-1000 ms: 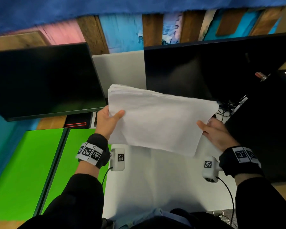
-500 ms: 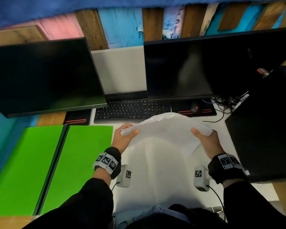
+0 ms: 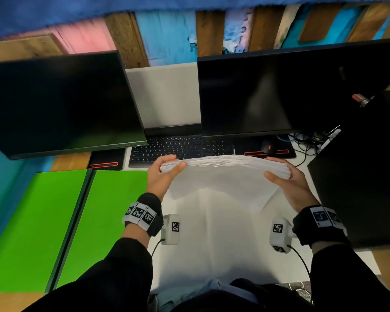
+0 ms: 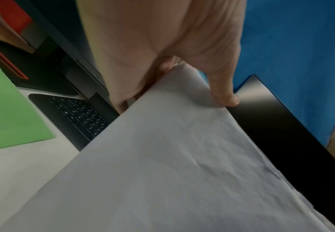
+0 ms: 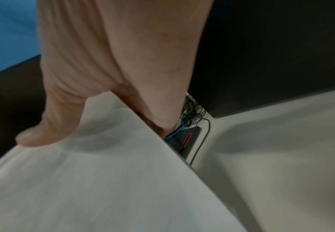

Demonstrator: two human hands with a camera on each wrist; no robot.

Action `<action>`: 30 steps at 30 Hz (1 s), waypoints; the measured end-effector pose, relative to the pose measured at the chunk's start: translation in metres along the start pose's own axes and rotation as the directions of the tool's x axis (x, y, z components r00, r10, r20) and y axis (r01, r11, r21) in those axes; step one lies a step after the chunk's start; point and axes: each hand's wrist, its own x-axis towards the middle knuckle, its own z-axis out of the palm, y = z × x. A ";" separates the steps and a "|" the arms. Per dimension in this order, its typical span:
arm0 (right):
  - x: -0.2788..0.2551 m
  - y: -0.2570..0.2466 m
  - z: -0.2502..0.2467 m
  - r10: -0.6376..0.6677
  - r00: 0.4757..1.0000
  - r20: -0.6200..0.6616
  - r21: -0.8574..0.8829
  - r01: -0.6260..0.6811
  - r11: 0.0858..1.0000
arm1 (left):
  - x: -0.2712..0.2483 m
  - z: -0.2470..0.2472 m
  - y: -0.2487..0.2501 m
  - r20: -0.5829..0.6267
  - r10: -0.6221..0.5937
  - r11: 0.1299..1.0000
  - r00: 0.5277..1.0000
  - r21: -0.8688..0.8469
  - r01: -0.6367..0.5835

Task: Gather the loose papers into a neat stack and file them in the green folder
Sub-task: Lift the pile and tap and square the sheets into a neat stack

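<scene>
- The thick stack of white paper sheets (image 3: pixel 225 176) stands on edge on the white counter (image 3: pixel 212 244), just in front of the black keyboard (image 3: pixel 180 148), its top edges roughly level.
- The left hand (image 3: pixel 161 176) has its grip closed on the stack's left end, thumb on the near face.
- The right hand (image 3: pixel 288 183) grips the right end the same way, thumb across the near sheet.
- The open bright green folder (image 3: pixel 54 221) lies flat on the counter to the left, apart from the stack.
- Two dark monitors (image 3: pixel 268 91) stand behind the keyboard.
</scene>
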 end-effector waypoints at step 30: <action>0.006 -0.013 0.028 -0.167 0.984 -0.053 -0.244 0.149 0.958 | -0.005 0.092 0.027 0.617 0.313 0.182 0.722 0.707 -0.683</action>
